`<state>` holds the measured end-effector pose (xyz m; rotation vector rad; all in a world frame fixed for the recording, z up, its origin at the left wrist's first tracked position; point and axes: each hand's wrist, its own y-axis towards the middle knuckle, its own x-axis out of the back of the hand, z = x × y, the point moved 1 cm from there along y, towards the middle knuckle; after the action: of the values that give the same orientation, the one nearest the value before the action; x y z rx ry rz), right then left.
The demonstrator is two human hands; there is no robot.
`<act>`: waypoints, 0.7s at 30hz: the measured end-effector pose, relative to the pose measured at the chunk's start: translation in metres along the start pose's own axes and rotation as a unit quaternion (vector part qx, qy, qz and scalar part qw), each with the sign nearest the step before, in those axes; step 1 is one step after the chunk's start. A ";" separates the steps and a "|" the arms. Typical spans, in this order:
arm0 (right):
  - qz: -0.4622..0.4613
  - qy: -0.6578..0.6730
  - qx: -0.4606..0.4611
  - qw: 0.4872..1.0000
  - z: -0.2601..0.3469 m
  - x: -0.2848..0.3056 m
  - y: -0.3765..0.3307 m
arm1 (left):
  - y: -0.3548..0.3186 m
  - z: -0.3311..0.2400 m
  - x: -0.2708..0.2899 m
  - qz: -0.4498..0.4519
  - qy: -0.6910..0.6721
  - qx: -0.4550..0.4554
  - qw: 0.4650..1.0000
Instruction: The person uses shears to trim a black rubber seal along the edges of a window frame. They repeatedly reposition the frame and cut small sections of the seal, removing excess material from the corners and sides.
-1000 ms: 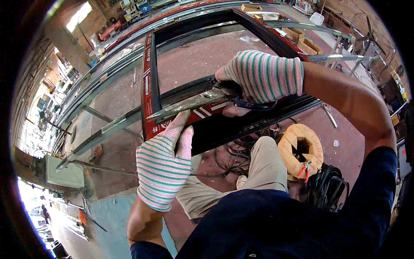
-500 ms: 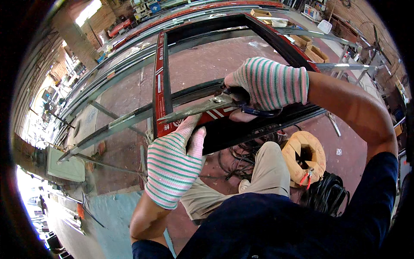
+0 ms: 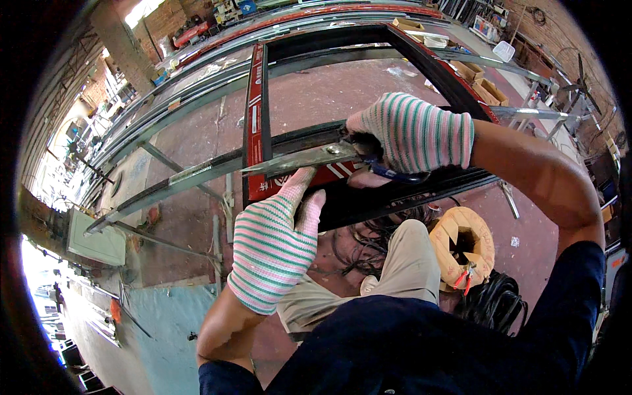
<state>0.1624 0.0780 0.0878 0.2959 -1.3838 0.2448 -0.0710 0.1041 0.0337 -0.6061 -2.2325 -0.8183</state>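
A black metal window frame (image 3: 255,135), its outer faces covered in red printed film, lies in front of me. My right hand (image 3: 415,131), in a pink, green and white striped glove, is closed around the dark handles of a pair of scissors (image 3: 299,158). The worn grey blades point left, across the near left corner of the frame. Just below them is my left hand (image 3: 273,247), in a matching glove. Its index finger and thumb lie against the frame's near rail, close to the blade tips; its other fingers are mostly hidden.
Metal rails (image 3: 178,181) run under the frame as a stand. Near my knee are a paper-wrapped ring-shaped roll (image 3: 484,247), red-handled pliers (image 3: 467,276) and a black coil (image 3: 494,299). Long profiles (image 3: 316,29) lie at the back; cardboard boxes (image 3: 487,92) and a fan (image 3: 580,82) stand at right.
The view has shifted slightly, so frame and hands appear a little further right. The scissors lie at a flatter angle, their tips higher against the corner. Both hands keep nearly the same pose.
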 end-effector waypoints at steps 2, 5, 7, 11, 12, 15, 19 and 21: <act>-0.037 0.016 0.045 0.998 0.006 0.001 0.005 | -0.005 -0.005 0.009 -0.012 0.023 -0.002 1.000; -0.046 -0.006 0.047 0.998 0.006 -0.002 0.009 | -0.004 -0.006 0.011 -0.012 0.019 -0.002 1.000; -0.012 -0.016 0.010 1.000 0.010 0.000 0.006 | -0.004 -0.003 0.011 0.000 -0.009 0.008 1.000; -0.011 -0.001 0.013 1.000 0.006 -0.001 0.004 | -0.020 0.003 0.024 0.012 -0.046 0.094 0.994; -0.009 0.014 0.017 1.000 0.004 -0.001 0.006 | -0.028 0.013 0.028 0.006 -0.055 0.097 0.994; -0.019 0.041 0.025 0.999 -0.003 -0.003 0.010 | -0.043 0.031 0.049 -0.008 -0.094 0.133 0.987; 0.003 0.028 -0.025 0.999 0.003 0.005 -0.003 | -0.026 0.028 0.049 -0.055 -0.126 0.108 0.985; 0.000 0.010 0.002 1.000 0.006 -0.002 0.007 | -0.022 0.031 0.050 -0.091 -0.016 0.065 0.994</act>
<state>0.1546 0.0825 0.0872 0.2955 -1.3642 0.2499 -0.1308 0.1197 0.0441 -0.3603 -2.3741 -0.7489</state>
